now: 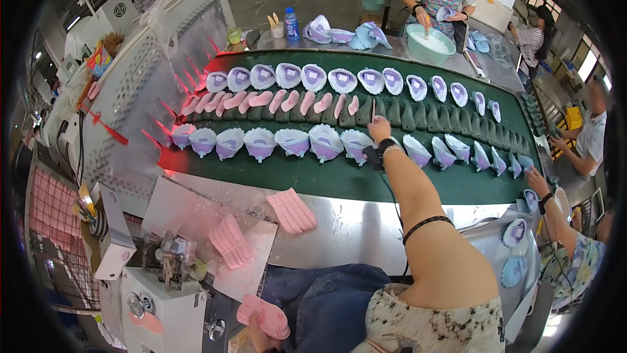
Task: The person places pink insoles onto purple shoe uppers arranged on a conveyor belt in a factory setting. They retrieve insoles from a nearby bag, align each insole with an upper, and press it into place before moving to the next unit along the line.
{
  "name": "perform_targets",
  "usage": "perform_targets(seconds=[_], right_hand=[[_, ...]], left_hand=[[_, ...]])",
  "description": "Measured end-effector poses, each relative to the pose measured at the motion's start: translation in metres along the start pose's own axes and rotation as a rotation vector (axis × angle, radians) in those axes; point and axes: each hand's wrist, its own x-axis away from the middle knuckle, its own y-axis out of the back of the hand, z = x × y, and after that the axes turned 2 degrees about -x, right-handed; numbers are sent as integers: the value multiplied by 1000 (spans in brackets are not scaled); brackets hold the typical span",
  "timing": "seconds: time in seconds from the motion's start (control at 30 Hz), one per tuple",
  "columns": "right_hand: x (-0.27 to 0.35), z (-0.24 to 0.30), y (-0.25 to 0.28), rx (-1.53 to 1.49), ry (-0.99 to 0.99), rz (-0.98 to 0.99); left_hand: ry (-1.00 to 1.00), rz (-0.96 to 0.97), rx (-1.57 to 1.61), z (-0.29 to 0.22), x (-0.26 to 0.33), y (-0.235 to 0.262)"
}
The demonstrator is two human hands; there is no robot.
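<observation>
My right hand reaches over the dark green conveyor belt, its fingers pinching a pink insole seen edge-on. Beneath it runs a row of dark shoe lasts, and those to the left carry pink insoles. By the lower edge, my left hand is closed on a stack of pink insoles, held near my lap. Lilac-and-white shoe uppers line the near side of the lasts; a second row of uppers lies along the far side.
Stacks of pink insoles lie on the metal ledge and beside the white machine. Red light glows at the perforated metal housing on the left. Co-workers sit or stand across and to the right; one hand touches the belt's right end.
</observation>
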Motion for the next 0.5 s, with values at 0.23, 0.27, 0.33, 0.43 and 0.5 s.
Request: perform_targets(seconds=[0.23, 0.27, 0.33, 0.43, 0.5], right_hand=[[175, 190, -54, -418, 247, 606], [223, 212, -43, -780, 325, 847], [312, 270, 29, -586, 408, 1308], [403, 286, 75, -584, 551, 1617], [420, 293, 67, -598, 551, 1624]], left_hand=[[-102, -45, -115, 12, -5, 19], [-96, -4, -164, 10, -8, 26], [-69, -142, -116, 6, -8, 16], [-349, -154, -471, 8, -6, 20], [-495, -188, -649, 8, 0, 26]])
